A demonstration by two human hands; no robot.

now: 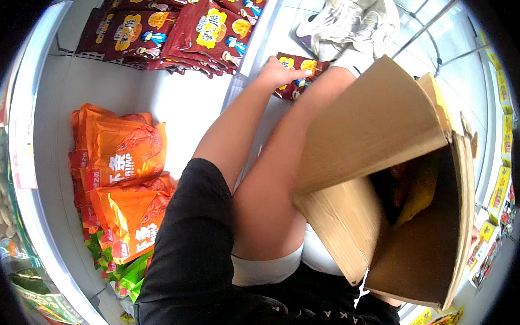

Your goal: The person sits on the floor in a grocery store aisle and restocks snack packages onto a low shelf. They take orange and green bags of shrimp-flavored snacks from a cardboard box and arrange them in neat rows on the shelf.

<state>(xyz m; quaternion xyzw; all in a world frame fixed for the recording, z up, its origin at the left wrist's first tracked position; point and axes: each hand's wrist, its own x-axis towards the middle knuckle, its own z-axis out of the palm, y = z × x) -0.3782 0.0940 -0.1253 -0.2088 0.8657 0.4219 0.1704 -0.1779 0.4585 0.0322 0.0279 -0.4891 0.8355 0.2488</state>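
Note:
My left hand point(275, 74) grips a maroon snack bag point(309, 64), thumb across its front, beside my lower leg and the shelf's front edge. An open cardboard box point(370, 128) is tilted against my right side, its flaps spread. Deep in its dark inside, a yellow and dark package point(418, 198) shows in part. My right hand point(475, 234) is mostly hidden behind the box, with only a bit of the fingers at its far side and the wrist below it in sight. Several matching maroon bags point(208, 31) are stacked on the shelf, up and left of my left hand.
Orange shrimp snack bags point(122, 146) stand on the white shelf point(189, 100), with green bags point(135, 274) under them. A curved shelf rail point(25, 140) runs along the left. Wire bars point(427, 25) rise past my shoes point(354, 21). Yellow-labelled packages point(506, 141) line the right rim.

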